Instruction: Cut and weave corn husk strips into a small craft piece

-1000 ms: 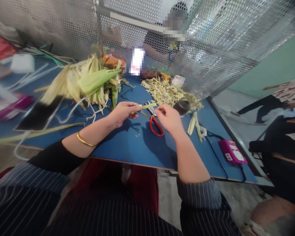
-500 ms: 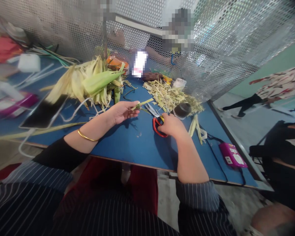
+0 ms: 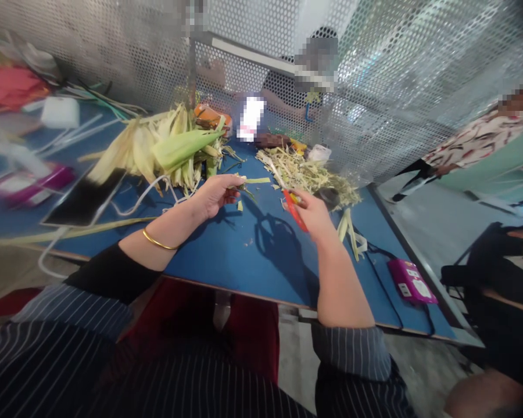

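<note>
My left hand [image 3: 220,194] pinches a small piece of corn husk, from which a pale green strip [image 3: 258,180] sticks out to the right. A small scrap [image 3: 240,205] shows just below its fingertips. My right hand [image 3: 310,212] is closed on red-handled scissors [image 3: 294,210], turned edge-on, with the blades pointing up and left toward the heap of husk clippings [image 3: 283,165]. The scissors are apart from the strip. Left of the clippings lies a pile of corn husks [image 3: 157,145] with a green one on top.
A black phone or tablet [image 3: 85,197], a white cable and a purple box [image 3: 30,183] lie at the left. A dark spool [image 3: 329,197] and husk strips are beyond my right hand; another purple box [image 3: 412,281] sits at the right edge. Mesh [image 3: 244,69] stands behind.
My right hand has turned the scissors from flat, with blades apart near the strip, to edge-on and away from it. A small scrap now shows below my left fingertips.
</note>
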